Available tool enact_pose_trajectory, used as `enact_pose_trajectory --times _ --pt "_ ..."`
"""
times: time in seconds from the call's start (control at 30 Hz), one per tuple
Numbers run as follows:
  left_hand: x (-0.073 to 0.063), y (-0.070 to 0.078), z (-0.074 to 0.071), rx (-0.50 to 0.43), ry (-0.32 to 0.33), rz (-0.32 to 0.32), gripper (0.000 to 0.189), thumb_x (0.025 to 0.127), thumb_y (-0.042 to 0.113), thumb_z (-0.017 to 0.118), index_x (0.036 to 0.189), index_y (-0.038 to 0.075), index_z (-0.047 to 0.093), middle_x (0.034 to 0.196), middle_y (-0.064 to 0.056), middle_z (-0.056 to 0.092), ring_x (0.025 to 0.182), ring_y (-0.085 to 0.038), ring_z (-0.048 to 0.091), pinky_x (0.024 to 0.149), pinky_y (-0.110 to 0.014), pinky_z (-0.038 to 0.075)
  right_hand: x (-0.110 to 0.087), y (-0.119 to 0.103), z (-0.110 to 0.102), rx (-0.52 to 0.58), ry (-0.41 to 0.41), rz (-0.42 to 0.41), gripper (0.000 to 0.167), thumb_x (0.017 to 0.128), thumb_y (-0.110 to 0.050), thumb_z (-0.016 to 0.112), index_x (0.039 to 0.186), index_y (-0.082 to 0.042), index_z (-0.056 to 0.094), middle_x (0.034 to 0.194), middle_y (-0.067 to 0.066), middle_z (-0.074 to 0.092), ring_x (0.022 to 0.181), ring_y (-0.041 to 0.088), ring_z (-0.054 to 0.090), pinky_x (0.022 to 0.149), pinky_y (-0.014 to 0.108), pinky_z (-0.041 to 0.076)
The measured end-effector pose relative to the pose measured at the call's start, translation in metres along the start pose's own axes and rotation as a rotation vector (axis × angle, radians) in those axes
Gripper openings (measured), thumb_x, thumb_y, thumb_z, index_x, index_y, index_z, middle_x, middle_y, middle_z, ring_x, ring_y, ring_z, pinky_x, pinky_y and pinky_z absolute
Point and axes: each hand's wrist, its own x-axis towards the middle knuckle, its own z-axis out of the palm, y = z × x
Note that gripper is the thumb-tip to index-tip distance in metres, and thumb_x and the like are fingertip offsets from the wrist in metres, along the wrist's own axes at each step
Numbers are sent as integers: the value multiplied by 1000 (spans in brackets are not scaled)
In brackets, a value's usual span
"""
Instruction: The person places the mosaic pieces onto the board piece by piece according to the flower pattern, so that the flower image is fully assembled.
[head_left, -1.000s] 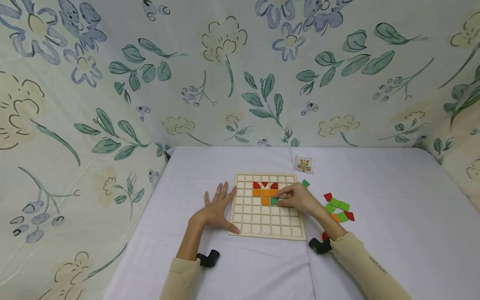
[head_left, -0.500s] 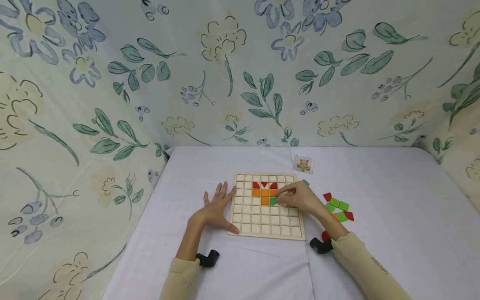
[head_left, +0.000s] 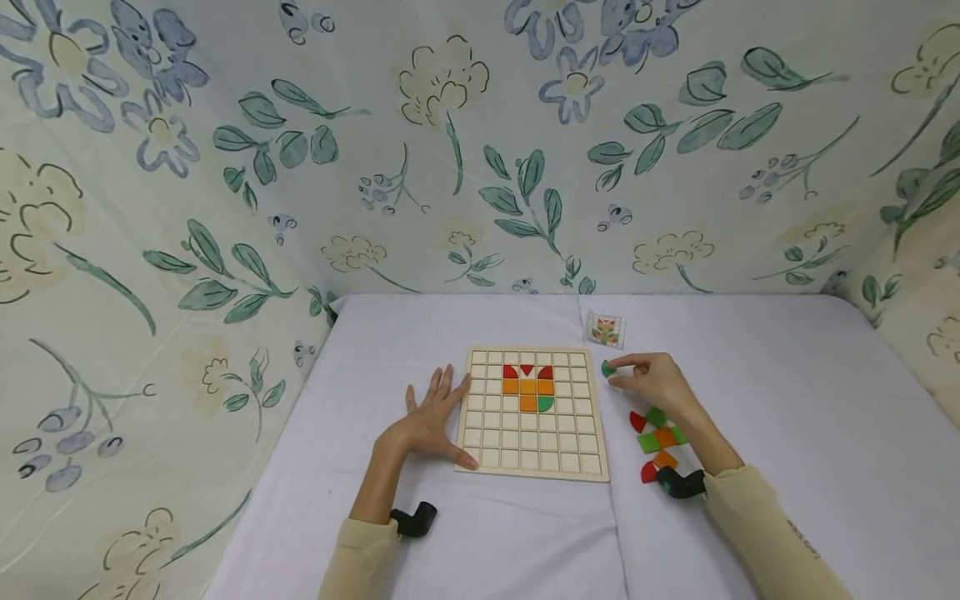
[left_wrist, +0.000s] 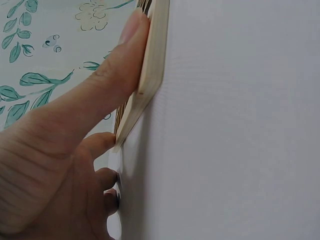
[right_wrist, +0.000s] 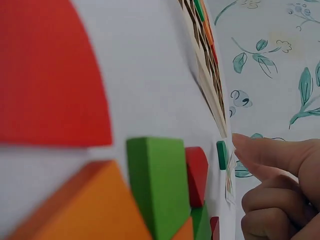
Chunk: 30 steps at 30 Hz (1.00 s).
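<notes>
A wooden grid board [head_left: 491, 437] lies on the white cloth, with red, orange and green tiles in some of its squares. My left hand [head_left: 429, 423] rests at the board's left side, fingers spread and thumb at the near corner. In the left wrist view, the thumb [left_wrist: 100, 92] lies along the board's edge [left_wrist: 152, 65]. A dark green tile [head_left: 607, 367] lies just right of the board. My right hand [head_left: 652, 382] reaches to it, index finger and thumb stretched out at the tile. The right wrist view shows that green tile [right_wrist: 222, 155] on the cloth by the fingertips.
Loose red, green and orange tiles [head_left: 666, 437] lie right of the board, below the right forearm. A small pattern card [head_left: 606, 330] sits beyond the board's far right corner. A floral curtain [head_left: 480, 167] hangs behind the table.
My right hand has left the green tile in the board and moved right to the loose dark green tile. Loose tiles near the right wrist have shifted. The left hand stays put.
</notes>
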Motion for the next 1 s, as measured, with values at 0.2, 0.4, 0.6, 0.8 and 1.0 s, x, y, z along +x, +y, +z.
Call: enact_pose_trajectory --times 0.2,0.4,0.6,0.8,1.0 --pt "0 -2 0 -6 4 7 144 60 55 97 168 21 9 174 -16 -12 162 -37 -15 120 -77 -13 5 3 1 -18 31 52 48 89 -22 80 131 -2 70 60 -4 36 53 11 32 49 24 28" --pt "0 -2 0 -7 3 10 143 60 56 97 168 21 9 174 -16 -12 162 -37 -15 120 -77 -13 12 2 8 9 47 65 49 87 -20 82 130 0 70 59 -5 37 54 11 33 50 25 27" --pt "0 -1 0 2 7 14 143 60 56 97 168 20 10 174 -17 -11 162 -37 -15 120 -77 -12 14 2 9 16 53 79 45 87 -16 82 128 -2 72 63 -3 39 59 13 35 53 26 28" --pt "0 0 0 0 7 14 144 59 55 97 168 19 10 174 -17 -11 162 -37 -14 120 -78 -12 14 4 6 20 70 79 43 86 -13 81 126 -2 72 63 -3 40 60 14 36 53 26 29" --pt "0 0 0 9 3 10 144 60 56 97 168 19 10 174 -17 -11 162 -37 -14 120 -78 -11 13 7 2 22 84 72 40 87 -15 81 124 -1 74 70 -1 40 69 17 39 57 26 31"
